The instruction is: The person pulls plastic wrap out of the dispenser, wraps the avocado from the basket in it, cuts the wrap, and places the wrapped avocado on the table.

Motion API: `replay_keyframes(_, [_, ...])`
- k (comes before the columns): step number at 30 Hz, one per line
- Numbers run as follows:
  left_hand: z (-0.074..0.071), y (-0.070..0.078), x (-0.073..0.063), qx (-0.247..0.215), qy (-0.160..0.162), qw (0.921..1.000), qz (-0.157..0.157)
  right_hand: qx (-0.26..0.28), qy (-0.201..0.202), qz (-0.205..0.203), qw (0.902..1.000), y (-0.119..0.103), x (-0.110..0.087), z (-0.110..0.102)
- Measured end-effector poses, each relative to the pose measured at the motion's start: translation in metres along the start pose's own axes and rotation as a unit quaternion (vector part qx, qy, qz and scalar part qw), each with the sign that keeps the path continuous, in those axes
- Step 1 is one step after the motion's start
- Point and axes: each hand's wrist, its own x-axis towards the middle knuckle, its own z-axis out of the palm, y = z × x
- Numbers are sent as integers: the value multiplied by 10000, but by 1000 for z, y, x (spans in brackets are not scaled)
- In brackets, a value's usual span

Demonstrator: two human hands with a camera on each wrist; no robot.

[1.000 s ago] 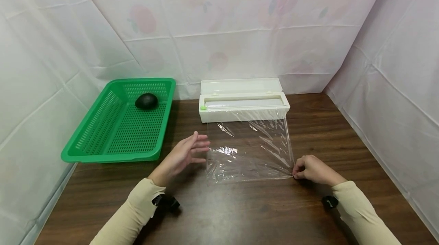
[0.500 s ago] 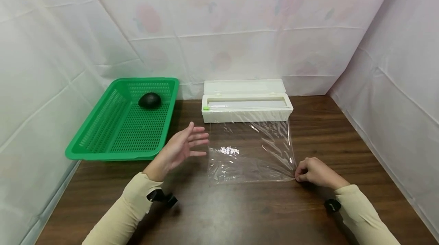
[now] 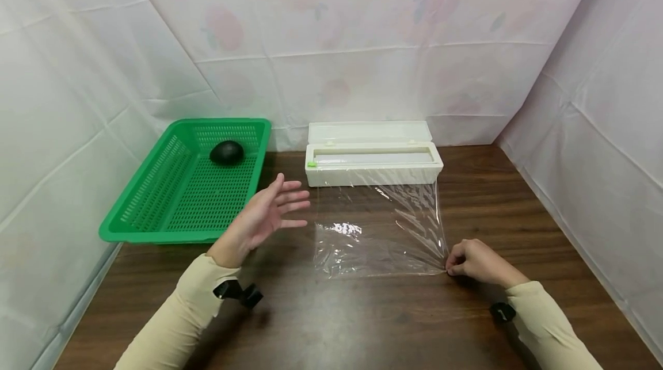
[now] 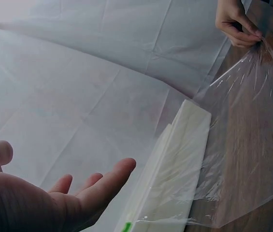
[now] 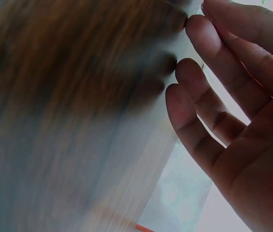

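Midway between hands (image 3: pixel 259 217) (image 3: pixel 477 260) — clear film (image 3: pixel 378 226), corner pinched

Green basket (image 3: pixel 155 237), black oval object (image 3: pixel 227 152) (inside), curtain (image 3: pixel 331 42)

My 2 sleeves (image 3: pixel 171 306) are cream, my film (image 3: pixel 373 243) clear, its box (image 3: pixel 373 176) white with a green tab (image 3: pixel 312 164); basket (image 3: pixel 160 238) green, desk (image 3: pixel 362 324) brown wood-grained, backdrop (image 3: pixel 336 25) white with pink fruit prints.

No readable text, label or number shows anywhere.
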Motion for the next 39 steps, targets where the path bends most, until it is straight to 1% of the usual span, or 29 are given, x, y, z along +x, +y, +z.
replay_keyframes(5, [-3, 8, -2, -15, -75, 10000, -2, -38, 44, -48, 10000, 1, 1, 0])
replay_keyframes(10, [-6, 14, -3, -94, -22, 10000, 13, -36, 67, -77, 9999, 2, 1, 0])
replay_keyframes(18, [-12, 22, -4, -303, -65, 9995, 10, 18, 24, -64, 10000, 2, 1, 0])
replay_keyframes(24, [-17, 27, -5, -523, -52, 9986, -58, 29, 34, -42, 10000, 0, 0, 0])
replay_keyframes(33, [-27, 34, -5, -840, 21, 9964, -132, 41, 84, -68, 9999, 2, -2, 2])
replay_keyframes(36, [-32, 38, -6, -969, 105, 9951, -159, 63, 80, -52, 9999, 2, -2, 2])
replay_keyframes(39, [-37, 42, -7, -1215, 215, 9922, -190, 71, 61, -18, 10000, 1, -2, 2])
